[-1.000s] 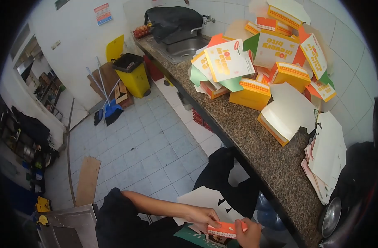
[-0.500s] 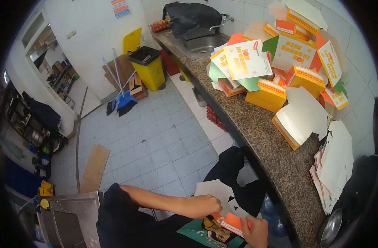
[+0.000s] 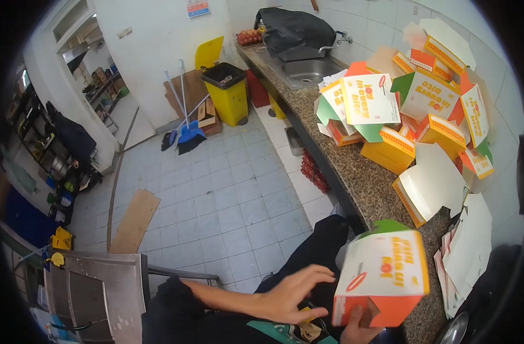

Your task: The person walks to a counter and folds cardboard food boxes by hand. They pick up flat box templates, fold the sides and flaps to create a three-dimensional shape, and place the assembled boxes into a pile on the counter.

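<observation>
My right hand [image 3: 358, 331] grips a printed cardboard food box [image 3: 382, 266] by its lower orange side, with the thumb on the front. The box has a white panel with yellow and orange lettering, and a green flap stands at its far end. To the left of the box is my left hand [image 3: 293, 293], its fingers spread and holding nothing. A small gap shows between those fingers and the box. Both hands are over my lap, where part of a green printed apron or shirt [image 3: 276, 331] shows.
Several folded boxes [image 3: 388, 155] are piled on the granite counter [image 3: 319, 126] at the right. Flat white cardboard sheets [image 3: 465, 246] lie near a metal bowl [image 3: 454, 329]. A sink [image 3: 308, 71], yellow bin [image 3: 226, 100], brooms [image 3: 190, 135] and steel table [image 3: 130, 275] stand around.
The box has come up from my lap and turned, so its white printed panel shows. My left hand has let go and opened. The view has shifted slightly.
</observation>
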### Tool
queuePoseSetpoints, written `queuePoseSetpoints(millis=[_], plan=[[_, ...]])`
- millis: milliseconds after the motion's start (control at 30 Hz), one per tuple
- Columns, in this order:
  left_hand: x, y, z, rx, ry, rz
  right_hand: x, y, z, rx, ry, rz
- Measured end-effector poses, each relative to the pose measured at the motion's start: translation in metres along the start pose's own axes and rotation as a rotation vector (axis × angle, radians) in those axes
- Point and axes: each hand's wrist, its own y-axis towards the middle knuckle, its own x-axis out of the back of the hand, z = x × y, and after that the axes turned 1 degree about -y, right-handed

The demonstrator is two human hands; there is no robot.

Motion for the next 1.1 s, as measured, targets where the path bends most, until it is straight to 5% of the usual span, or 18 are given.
queuePoseSetpoints(millis=[100, 267, 367, 533, 567, 600, 667, 867, 1033, 1100], plan=[[-0.017, 0.007, 0.007, -0.113, -0.088, -0.11, -0.037, 0.002, -0.022, 0.068, 0.065, -0.032], [0.0, 0.022, 0.032, -0.246, 0.26, -0.413, -0.064, 0.028, 0.0, 0.104, -0.074, -0.011], [0.009, 0.028, 0.032, -0.245, 0.276, -0.411, -0.047, 0.055, -0.017, 0.057, 0.236, 0.149], [0.016, 0.03, 0.048, -0.412, 0.381, -0.325, -0.027, 0.064, -0.048, 0.145, -0.156, 0.125], [0.015, 0.029, 0.05, -0.377, 0.353, -0.3, -0.026, 0.064, -0.054, 0.15, -0.315, 0.159], [0.013, 0.027, 0.052, -0.342, 0.322, -0.274, -0.053, 0.052, -0.057, 0.015, 0.195, 0.049], [0.012, 0.021, 0.056, -0.29, 0.315, -0.298, -0.076, 0.042, -0.054, 0.057, 0.361, 0.001], [0.009, 0.016, 0.066, -0.124, 0.296, -0.441, -0.092, 0.062, -0.034, 0.028, 0.444, 0.141], [0.028, 0.018, 0.061, -0.24, 0.369, -0.343, -0.087, 0.081, -0.04, 0.113, 0.335, 0.313], [0.03, 0.012, 0.076, 0.04, 0.21, -0.294, -0.07, 0.087, -0.041, 0.315, 0.077, 0.471]])
